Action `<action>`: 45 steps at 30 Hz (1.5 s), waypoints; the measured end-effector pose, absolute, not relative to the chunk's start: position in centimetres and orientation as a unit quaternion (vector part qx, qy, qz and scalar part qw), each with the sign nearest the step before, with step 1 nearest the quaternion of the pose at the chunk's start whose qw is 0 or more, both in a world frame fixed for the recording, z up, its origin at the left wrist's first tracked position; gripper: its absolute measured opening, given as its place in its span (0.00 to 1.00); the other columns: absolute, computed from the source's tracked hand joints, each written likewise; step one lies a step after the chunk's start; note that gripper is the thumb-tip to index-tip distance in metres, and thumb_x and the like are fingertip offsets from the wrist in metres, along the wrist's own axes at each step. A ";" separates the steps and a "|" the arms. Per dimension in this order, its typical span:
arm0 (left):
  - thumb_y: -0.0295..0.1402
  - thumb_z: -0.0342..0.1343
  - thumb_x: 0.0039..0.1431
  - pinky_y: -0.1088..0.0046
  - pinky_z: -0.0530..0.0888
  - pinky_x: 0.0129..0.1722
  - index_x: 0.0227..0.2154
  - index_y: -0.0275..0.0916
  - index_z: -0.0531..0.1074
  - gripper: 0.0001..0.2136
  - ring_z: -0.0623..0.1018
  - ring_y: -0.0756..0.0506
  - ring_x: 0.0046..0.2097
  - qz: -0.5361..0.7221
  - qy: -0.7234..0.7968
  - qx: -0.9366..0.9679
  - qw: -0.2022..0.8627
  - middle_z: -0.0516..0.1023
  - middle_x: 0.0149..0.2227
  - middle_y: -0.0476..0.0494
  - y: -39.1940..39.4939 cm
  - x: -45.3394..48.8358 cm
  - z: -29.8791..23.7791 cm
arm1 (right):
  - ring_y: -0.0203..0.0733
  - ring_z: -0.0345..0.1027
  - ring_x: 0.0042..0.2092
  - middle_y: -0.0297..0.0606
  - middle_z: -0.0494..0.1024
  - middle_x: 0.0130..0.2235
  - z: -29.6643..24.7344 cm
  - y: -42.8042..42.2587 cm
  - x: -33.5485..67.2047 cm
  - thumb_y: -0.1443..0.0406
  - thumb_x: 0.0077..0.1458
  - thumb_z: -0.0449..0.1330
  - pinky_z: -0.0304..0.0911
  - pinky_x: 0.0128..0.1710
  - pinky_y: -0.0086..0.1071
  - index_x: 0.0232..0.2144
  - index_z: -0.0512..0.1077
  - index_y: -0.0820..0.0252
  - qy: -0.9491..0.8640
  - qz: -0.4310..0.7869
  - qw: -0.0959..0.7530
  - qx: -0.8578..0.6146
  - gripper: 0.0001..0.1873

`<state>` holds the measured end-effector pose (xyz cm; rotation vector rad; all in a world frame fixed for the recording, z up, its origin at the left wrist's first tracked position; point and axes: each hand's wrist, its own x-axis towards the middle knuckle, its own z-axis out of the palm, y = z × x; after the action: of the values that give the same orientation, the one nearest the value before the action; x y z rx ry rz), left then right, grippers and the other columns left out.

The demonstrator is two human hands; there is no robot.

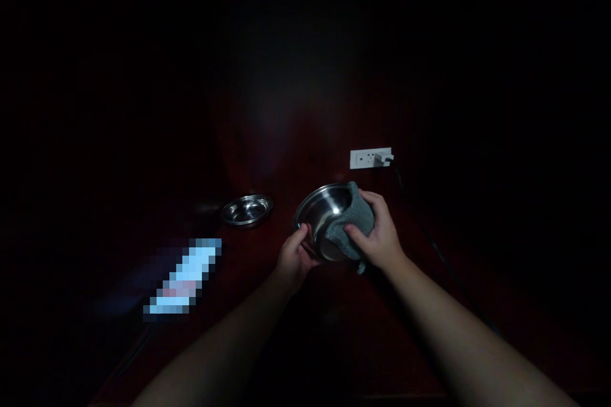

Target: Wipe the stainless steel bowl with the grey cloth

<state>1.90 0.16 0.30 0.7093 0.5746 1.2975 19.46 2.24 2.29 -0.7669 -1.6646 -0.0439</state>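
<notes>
A shiny metal bowl [317, 208] is held up between my hands, tilted with its inside facing me. My left hand [293, 259] grips its lower left edge, thumb on the near side and fingers underneath. In my right hand [384, 235] is a grey-green cloth [360, 219], folded over the bowl's right rim and pressed against the metal. My right thumb lies on the cloth inside the bowl, while the fingers are behind the rim, mostly hidden.
A shallow metal dish [247, 210] sits on the dark red surface to the left. Nearer me lies a glowing, pixelated screen [184, 280]. A white wall socket [365, 158] at the back holds a plug [383, 156], with a dark cable [436, 248] running down the right side.
</notes>
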 end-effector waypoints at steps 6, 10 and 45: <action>0.42 0.50 0.54 0.44 0.68 0.44 0.40 0.38 0.71 0.16 0.74 0.36 0.46 0.583 0.236 0.288 0.723 0.76 0.43 0.38 0.0 2.1 0.9 | 0.53 0.59 0.53 0.45 0.63 0.52 1.5 2.6 19.1 0.56 0.45 0.61 0.57 0.52 0.50 0.53 0.55 0.56 -0.706 0.046 0.608 -0.360 0.34; 0.43 0.50 0.54 0.42 0.68 0.43 0.42 0.38 0.70 0.17 0.73 0.34 0.47 0.587 0.242 0.291 0.716 0.75 0.44 0.37 -0.2 2.2 1.0 | 0.52 0.60 0.53 0.45 0.63 0.53 1.4 2.6 19.1 0.56 0.45 0.61 0.57 0.52 0.51 0.53 0.55 0.54 -0.699 0.066 0.609 -0.369 0.34; 0.43 0.48 0.55 0.50 0.72 0.39 0.38 0.38 0.69 0.15 0.77 0.42 0.34 0.537 0.315 0.356 0.697 0.76 0.32 0.42 0.6 1.6 0.5 | 0.52 0.59 0.51 0.44 0.66 0.49 2.4 2.5 19.7 0.55 0.43 0.61 0.58 0.50 0.49 0.51 0.60 0.57 -0.733 -0.018 0.577 -0.361 0.32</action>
<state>1.63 0.59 0.54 0.7947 0.7018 1.1985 19.67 2.51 2.40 -0.8447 -1.7151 -0.0418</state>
